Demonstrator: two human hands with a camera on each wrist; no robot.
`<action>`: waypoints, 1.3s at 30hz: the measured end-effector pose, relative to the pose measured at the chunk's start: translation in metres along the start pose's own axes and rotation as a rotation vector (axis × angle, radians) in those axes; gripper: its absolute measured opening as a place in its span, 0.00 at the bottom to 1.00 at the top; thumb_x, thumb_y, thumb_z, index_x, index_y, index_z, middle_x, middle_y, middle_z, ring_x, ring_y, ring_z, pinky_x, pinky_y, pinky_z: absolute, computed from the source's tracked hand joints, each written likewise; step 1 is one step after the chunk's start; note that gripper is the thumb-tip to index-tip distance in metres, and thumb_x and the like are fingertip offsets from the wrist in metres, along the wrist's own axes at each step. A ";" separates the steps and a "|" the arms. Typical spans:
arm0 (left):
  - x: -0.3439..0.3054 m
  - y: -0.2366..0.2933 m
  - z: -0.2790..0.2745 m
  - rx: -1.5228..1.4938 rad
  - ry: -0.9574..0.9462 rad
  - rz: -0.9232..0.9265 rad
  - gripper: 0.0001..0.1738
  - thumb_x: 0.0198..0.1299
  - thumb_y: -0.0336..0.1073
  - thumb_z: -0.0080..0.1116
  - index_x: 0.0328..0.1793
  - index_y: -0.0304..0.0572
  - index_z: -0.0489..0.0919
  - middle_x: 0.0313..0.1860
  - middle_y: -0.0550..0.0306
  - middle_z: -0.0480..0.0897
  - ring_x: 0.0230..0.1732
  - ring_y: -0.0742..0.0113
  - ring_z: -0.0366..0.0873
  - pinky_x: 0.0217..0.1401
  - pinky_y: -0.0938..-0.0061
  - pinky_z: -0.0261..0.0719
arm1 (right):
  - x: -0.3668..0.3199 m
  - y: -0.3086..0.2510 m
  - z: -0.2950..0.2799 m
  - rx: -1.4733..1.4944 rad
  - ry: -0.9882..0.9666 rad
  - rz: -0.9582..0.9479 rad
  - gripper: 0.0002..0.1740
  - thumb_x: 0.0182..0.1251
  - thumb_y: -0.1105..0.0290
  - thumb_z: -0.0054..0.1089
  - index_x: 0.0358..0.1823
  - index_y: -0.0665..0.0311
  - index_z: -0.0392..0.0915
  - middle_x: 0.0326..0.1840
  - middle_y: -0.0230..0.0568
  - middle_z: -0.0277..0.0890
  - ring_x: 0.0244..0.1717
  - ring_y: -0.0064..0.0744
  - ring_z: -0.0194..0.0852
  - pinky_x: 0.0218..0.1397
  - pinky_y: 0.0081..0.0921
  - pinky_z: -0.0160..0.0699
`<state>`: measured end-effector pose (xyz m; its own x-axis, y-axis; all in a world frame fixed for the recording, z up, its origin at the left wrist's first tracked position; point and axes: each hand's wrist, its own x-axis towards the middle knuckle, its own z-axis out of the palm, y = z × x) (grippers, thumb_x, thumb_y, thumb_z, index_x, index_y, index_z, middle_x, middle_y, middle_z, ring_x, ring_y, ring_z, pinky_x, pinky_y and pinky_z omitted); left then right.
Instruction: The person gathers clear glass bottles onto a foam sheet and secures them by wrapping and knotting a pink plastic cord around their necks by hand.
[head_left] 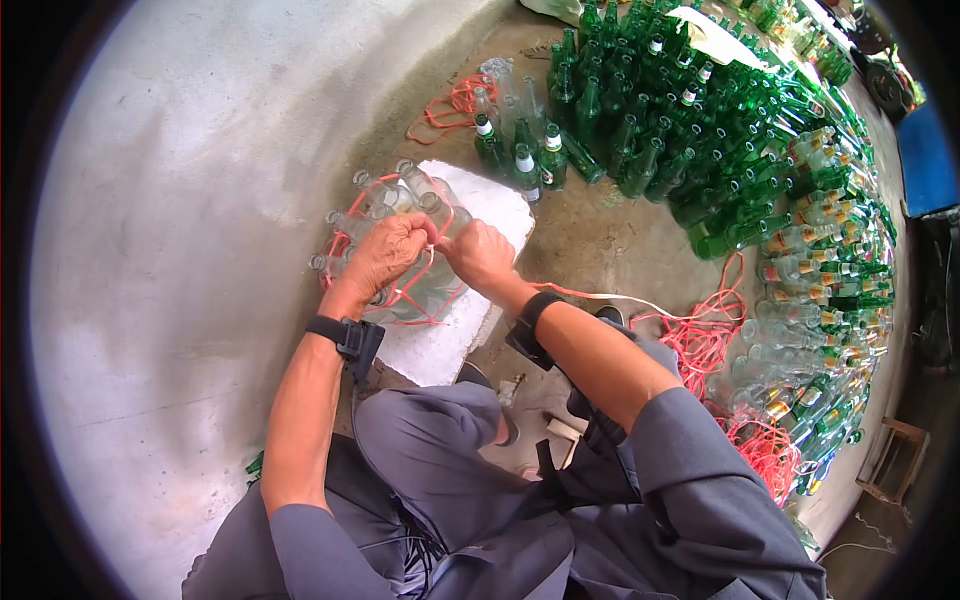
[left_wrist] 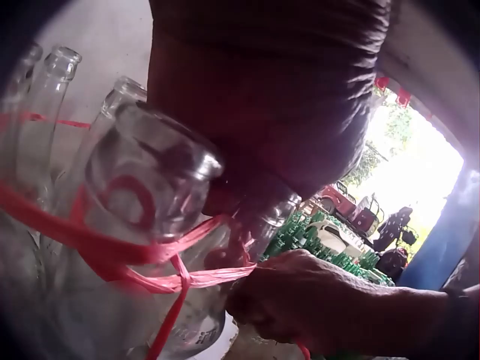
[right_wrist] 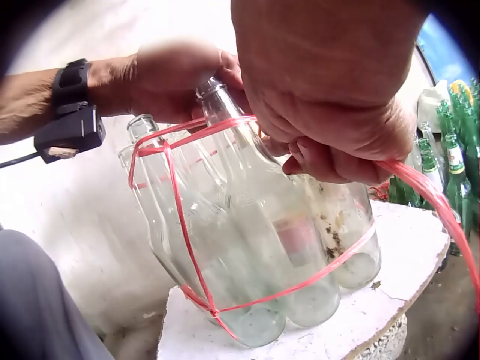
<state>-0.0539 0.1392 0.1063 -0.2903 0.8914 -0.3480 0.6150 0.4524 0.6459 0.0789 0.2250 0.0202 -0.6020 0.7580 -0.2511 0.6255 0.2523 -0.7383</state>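
On the white slab (head_left: 505,205) we have clear bottles (right_wrist: 262,225) bound with red twine (right_wrist: 431,191); above it our left hand (head_left: 388,253) pinches the twine beside their necks, our right hand (head_left: 482,255) grips it too. Right of the slab, green bottles (head_left: 650,120) crowd together.

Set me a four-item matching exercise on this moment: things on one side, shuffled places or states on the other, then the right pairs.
Things
1. clear bottles near the hands
2. white slab
3. right hand
4. green bottles

Places or states
A. gripping red string
B. massed on the floor, ahead and to the right
C. standing together, looped round with string
D. directly underneath the looped bundle

Pairs: 1-C, 2-D, 3-A, 4-B
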 end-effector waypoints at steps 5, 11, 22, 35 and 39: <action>0.003 -0.009 0.003 0.266 0.070 0.086 0.14 0.67 0.36 0.46 0.44 0.39 0.82 0.39 0.48 0.86 0.42 0.52 0.84 0.50 0.60 0.80 | 0.001 -0.003 -0.003 0.010 -0.038 0.029 0.31 0.59 0.43 0.72 0.30 0.72 0.86 0.34 0.61 0.85 0.40 0.60 0.87 0.44 0.49 0.83; -0.002 0.008 -0.005 0.522 0.095 0.112 0.14 0.66 0.40 0.48 0.43 0.43 0.83 0.40 0.45 0.87 0.45 0.43 0.84 0.50 0.52 0.80 | 0.007 0.002 -0.002 0.052 -0.111 -0.021 0.27 0.60 0.47 0.68 0.25 0.69 0.85 0.32 0.62 0.84 0.38 0.62 0.86 0.43 0.50 0.82; 0.001 0.000 -0.016 0.522 0.083 0.066 0.20 0.66 0.50 0.50 0.45 0.46 0.87 0.38 0.44 0.87 0.44 0.40 0.84 0.49 0.50 0.79 | 0.012 0.005 -0.001 0.124 -0.115 -0.136 0.34 0.63 0.40 0.65 0.20 0.69 0.82 0.24 0.60 0.80 0.30 0.59 0.82 0.38 0.50 0.79; -0.028 0.004 -0.062 0.243 0.053 -0.188 0.13 0.49 0.40 0.67 0.36 0.38 0.85 0.24 0.55 0.81 0.28 0.66 0.78 0.35 0.68 0.75 | 0.010 0.007 -0.011 0.099 -0.191 -0.237 0.27 0.63 0.47 0.69 0.24 0.68 0.83 0.27 0.56 0.82 0.36 0.56 0.83 0.43 0.48 0.79; -0.037 -0.013 -0.074 0.189 0.070 -0.156 0.11 0.50 0.35 0.64 0.35 0.35 0.84 0.23 0.55 0.80 0.26 0.66 0.80 0.31 0.67 0.77 | 0.010 0.003 -0.019 0.120 -0.251 -0.243 0.25 0.66 0.48 0.67 0.26 0.66 0.85 0.31 0.58 0.83 0.39 0.60 0.83 0.46 0.50 0.79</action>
<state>-0.1051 0.1022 0.1611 -0.4385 0.8139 -0.3812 0.6831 0.5775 0.4471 0.0844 0.2450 0.0272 -0.8384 0.5094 -0.1941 0.3956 0.3236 -0.8596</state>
